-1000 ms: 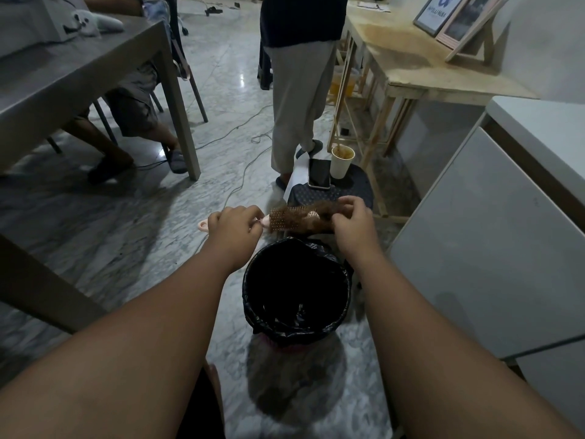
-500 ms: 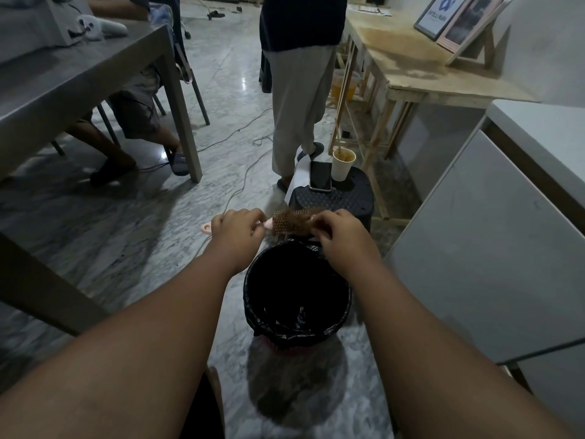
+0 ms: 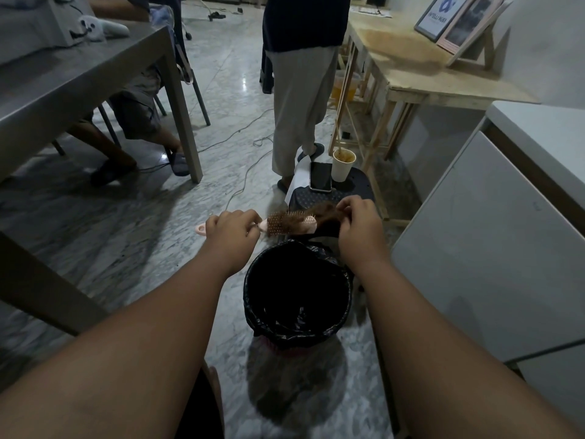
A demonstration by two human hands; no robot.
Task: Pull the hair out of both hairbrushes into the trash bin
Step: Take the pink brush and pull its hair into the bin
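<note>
A pink hairbrush [image 3: 305, 222] is held level just above the far rim of the trash bin [image 3: 256, 299], which is lined with a black bag. My left hand [image 3: 232, 237] grips the brush's handle; the handle's end sticks out to the left. My right hand [image 3: 359, 228] pinches a clump of brown hair [image 3: 326, 212] at the brush's tip. Hair still covers most of the bristles, and part of the pink pad shows bare near the tip. Only one brush is in view.
A dark stool [image 3: 357, 185] behind the bin carries a phone [image 3: 320, 176] and a paper cup [image 3: 343, 164]. A person stands past it [image 3: 300, 99], another sits at the grey table [image 3: 95, 80] on the left. White cabinet [image 3: 493, 236] on the right, cables on the floor.
My right hand has moved from the middle of the brush out to the right, drawing the hair clump off toward the tip. The left hand keeps the handle still.
</note>
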